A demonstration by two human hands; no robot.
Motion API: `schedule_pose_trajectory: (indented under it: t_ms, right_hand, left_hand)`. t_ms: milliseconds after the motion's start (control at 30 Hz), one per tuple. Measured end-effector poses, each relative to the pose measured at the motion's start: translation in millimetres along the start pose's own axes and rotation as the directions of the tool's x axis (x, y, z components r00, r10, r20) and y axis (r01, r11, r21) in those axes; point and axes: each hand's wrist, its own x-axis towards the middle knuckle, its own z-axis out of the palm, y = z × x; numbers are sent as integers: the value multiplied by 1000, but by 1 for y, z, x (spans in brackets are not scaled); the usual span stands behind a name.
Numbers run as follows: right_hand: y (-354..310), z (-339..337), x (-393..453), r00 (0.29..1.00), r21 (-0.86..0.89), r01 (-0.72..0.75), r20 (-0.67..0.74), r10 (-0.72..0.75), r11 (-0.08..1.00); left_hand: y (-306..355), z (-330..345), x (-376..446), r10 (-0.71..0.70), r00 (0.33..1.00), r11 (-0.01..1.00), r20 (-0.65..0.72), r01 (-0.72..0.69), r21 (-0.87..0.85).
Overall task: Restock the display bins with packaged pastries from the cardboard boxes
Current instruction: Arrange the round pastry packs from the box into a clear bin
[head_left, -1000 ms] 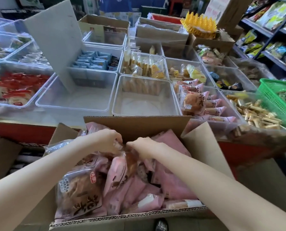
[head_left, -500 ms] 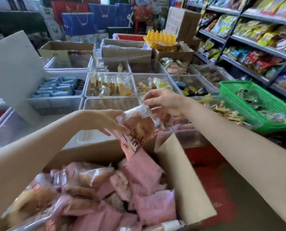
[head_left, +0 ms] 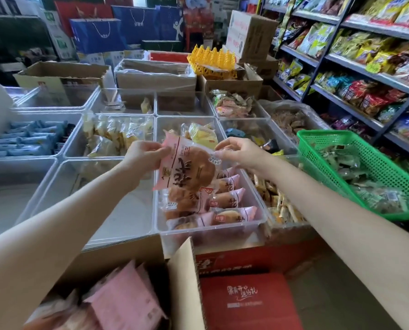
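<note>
Your left hand (head_left: 144,155) pinches the left edge of a pink pastry packet (head_left: 186,168), thumb on the front of the wrapper, and your right hand (head_left: 237,151) pinches its upper right corner, so both hands are clamped on the same packet, one at each side. You hold it up in the air, tilted, its printed face toward you, right above the clear display bin (head_left: 258,219) at the front of the table. Under it that bin is part-filled: more pink packets (head_left: 227,198) lie in rows along the right side and the near wall, buns showing through the clear film. The next clear bin (head_left: 55,186) to the left shows mostly bare floor. Down at your left forearm the open cardboard box (head_left: 182,277) stands just in front of the table edge, its right flap raised, with pink packets (head_left: 124,298) heaped inside. Beside the box on the right sits a red carton (head_left: 246,303) with white lettering. To the right of the pastry bin a bin of stick-shaped snacks (head_left: 274,198) touches it wall to wall, and past that a green mesh basket (head_left: 355,167) tilts on the bins, filled with greenish wrapped sweets. Further back, yellow-wrapped cakes (head_left: 203,136) fill the bin behind your packet, and snack shelves (head_left: 365,67) run along the right
</note>
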Motion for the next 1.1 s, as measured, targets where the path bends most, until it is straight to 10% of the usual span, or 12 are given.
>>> schedule_pose_trajectory:
  t_ms: [67, 133, 233, 400, 567, 700, 833, 1100]
  right_hand:
    - [-4, -10, 17, 995, -466, 96, 25, -95, 880]
    - [-14, -12, 30, 978, -485, 209, 106, -180, 849]
    - [-14, -9, 51, 965, -255, 243, 161, -207, 936]
    - [15, -21, 83, 977, 461, 177, -189, -99, 869]
    - [29, -21, 78, 999, 709, -20, 45, -16, 705]
    - [46, -21, 64, 999, 496, -36, -11, 48, 867]
    - [62, 7, 42, 972, -9, 18, 232, -16, 1000]
    - [68, 66, 30, 967, -390, 108, 256, -5, 915]
  left_hand:
    - [16, 19, 15, 84, 994, 986, -71, -72, 151]
    - [29, 35, 32, 181, 982, 932, -50, -156, 327]
    - [43, 51, 50, 289, 957, 861, -8, -257, 438]
    - [37, 49, 62, 135, 989, 989, -65, -130, 75]
    - [6, 55, 60, -21, 962, 987, 272, 63, -148]
    - [-15, 28, 60, -40, 912, 987, 409, -27, 158]
    - [-46, 20, 61, -293, 871, 701, 395, -86, 708]
    - [-77, 31, 53, -260, 911, 640, 320, -85, 764]
